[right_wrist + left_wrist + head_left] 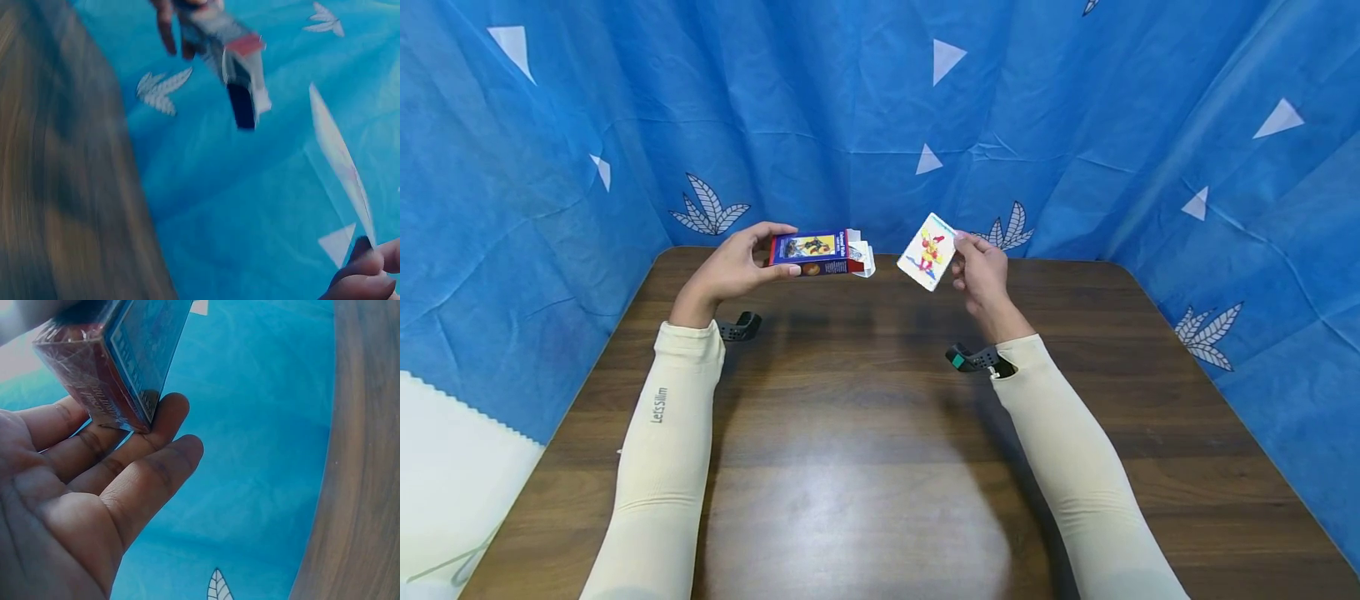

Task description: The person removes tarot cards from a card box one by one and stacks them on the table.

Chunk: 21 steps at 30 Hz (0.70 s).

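Observation:
My left hand [733, 267] grips a small blue and red card box [812, 247] above the far part of the table, thumb on the near side and fingers behind. The box's right end is open, with its white flaps [862, 257] sticking out. To the right, my right hand [983, 271] pinches one white card [927, 252] by its edge; the card bears a red and yellow figure and is tilted. A gap separates card and box. In the left wrist view the box's shiny end [87, 375] lies against the fingers. Anything inside the box is hidden.
The brown wooden table [850, 433] spreads beneath both hands. A blue curtain [820, 100] with white triangles and leaves stands behind and at both sides. Each wrist wears a black strap [973, 358]. White cloth [452, 475] hangs at the left.

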### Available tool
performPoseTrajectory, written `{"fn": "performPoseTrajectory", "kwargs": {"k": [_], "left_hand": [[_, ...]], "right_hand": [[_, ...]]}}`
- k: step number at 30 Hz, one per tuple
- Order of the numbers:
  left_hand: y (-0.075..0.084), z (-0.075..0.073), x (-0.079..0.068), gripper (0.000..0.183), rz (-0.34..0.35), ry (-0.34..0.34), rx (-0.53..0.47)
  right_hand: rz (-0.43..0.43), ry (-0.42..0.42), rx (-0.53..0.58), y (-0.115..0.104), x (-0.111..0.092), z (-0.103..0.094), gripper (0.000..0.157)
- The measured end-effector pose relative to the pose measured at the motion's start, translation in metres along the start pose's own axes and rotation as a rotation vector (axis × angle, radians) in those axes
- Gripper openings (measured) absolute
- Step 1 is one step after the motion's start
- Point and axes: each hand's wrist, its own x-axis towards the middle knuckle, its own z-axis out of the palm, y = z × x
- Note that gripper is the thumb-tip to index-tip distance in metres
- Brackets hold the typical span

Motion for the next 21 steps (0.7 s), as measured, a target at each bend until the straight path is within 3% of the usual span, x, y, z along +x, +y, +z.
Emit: {"fn": "performPoseTrajectory", "kwargs": {"k": [8, 18, 21], "left_hand": [[0.001, -0.001, 0.000, 0.073, -0.011, -0.008, 0.007], [0.000, -0.001, 0.002, 0.070, 0.005, -0.012, -0.009], [0.000, -0.001, 0.002, 0.070, 0.013, -0.021, -0.021]], "right_hand": [[-0.091, -0.036, -0.520, 0.007, 0.012, -0.031, 0.034], [-0.089, -0.148, -0.915, 0.040, 0.040, -0.070, 0.030], [-0.061, -0.171, -0.972, 0.047, 0.046, -0.074, 0.028]]}}
